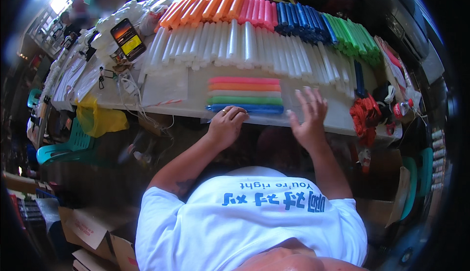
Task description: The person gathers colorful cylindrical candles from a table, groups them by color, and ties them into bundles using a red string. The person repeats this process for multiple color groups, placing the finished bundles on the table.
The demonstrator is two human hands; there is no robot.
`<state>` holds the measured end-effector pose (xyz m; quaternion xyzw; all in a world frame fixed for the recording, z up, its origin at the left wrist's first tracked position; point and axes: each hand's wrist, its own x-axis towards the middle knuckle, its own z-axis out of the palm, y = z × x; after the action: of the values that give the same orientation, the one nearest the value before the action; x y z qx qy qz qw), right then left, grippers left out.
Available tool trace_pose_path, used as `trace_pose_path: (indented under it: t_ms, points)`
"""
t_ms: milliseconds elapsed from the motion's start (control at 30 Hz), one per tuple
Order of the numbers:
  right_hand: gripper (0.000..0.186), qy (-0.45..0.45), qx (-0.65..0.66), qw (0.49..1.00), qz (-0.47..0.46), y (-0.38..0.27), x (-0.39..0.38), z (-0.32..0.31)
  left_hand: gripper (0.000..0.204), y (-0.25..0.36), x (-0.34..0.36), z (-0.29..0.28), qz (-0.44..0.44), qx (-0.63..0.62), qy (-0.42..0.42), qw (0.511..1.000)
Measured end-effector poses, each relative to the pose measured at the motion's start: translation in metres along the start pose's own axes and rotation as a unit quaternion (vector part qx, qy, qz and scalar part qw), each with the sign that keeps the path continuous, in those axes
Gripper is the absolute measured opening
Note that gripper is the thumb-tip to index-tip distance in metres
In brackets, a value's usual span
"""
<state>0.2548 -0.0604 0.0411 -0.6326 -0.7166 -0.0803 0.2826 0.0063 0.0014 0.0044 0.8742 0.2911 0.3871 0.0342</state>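
Observation:
Five slim tubes lie side by side near the table's front edge: a pink tube (245, 81), an orange tube (245, 87), a white tube (245, 94), a green tube (245, 100) and a blue tube (264, 109) closest to me. A clear plastic bag (289, 116) seems to surround them; its outline is faint. My left hand (227, 124), with a ring on it, is closed at the near edge beside the blue tube, its fingers apparently pinching the bag. At the right end of the row, my right hand (310, 114) is open with fingers spread, touching the bag's side or just above it.
Behind lie piles of white tubes (235, 46), orange tubes (205, 9), pink tubes (257, 12), blue tubes (301, 19) and green tubes (355, 36). A phone (128, 39) stands at left, above cables and a yellow bag (98, 117). Red plastic (364, 117) hangs over the right edge.

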Motion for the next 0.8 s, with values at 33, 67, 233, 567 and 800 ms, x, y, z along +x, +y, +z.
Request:
trace_pose_path:
  t_ms: [33,67,233,567,800]
  points:
    - [0.047,-0.010,0.007,0.999,-0.046,-0.010,-0.001,0.003,0.018,0.001,0.001,0.000,0.002,0.002,-0.003,1.000]
    - [0.045,-0.015,0.003,0.995,-0.096,-0.020,-0.002,0.007,0.018,0.003,0.002,0.000,0.003,0.005,-0.005,1.000]
    - [0.018,-0.028,-0.059,0.982,-0.180,-0.026,-0.001,0.036,0.015,0.008,0.003,-0.002,-0.011,0.007,-0.016,1.000]
    - [0.020,-0.019,-0.035,0.995,-0.088,0.011,-0.016,-0.022,0.017,0.004,0.005,-0.005,0.012,0.017,-0.040,0.999]
    - [0.009,0.044,-0.045,0.977,-0.205,-0.022,0.009,0.033,0.017,0.008,0.008,-0.005,0.009,0.012,-0.051,0.999]
